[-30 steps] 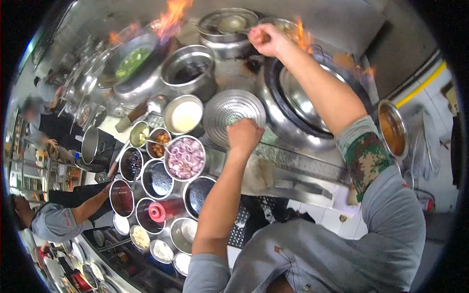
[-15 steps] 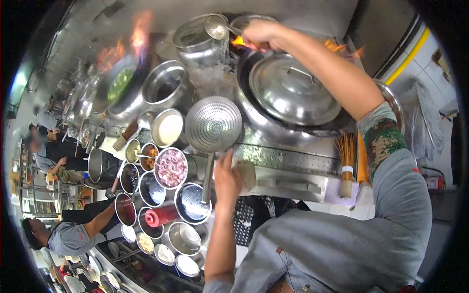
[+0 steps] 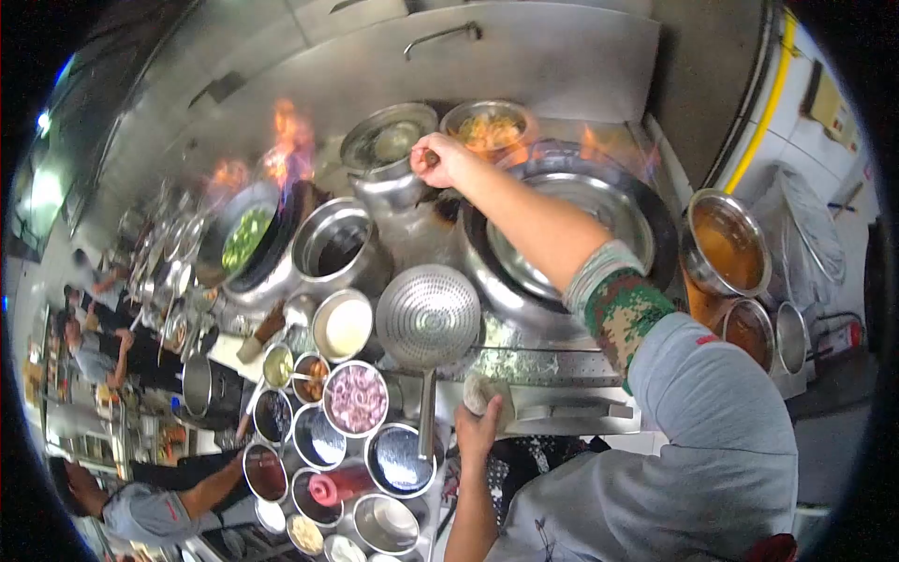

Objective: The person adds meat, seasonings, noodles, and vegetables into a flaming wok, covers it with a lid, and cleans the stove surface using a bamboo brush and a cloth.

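While the right hand [image 3: 435,159] is curled closed around the handle of a ladle [image 3: 400,140], the ladle's bowl sits at the mouth of a steel pot [image 3: 382,192] at the back of the stove, just beside a bowl of orange food [image 3: 489,131]; the left hand [image 3: 478,426] is low at the front edge, its fingers partly bent against a greyish cloth [image 3: 482,393], though I cannot tell whether it has a firm hold. Under the right forearm is a big wok with a steel lid [image 3: 604,201] in it. A round strainer [image 3: 428,309] lies between the hands, its handle reaching over a dark pot, next to a tub of sliced onions [image 3: 356,398]. Further left, flames [image 3: 290,140] rise behind a wok of greens [image 3: 248,239], and a co-worker's arm [image 3: 211,487] reaches to a pot of dark red sauce [image 3: 265,471]
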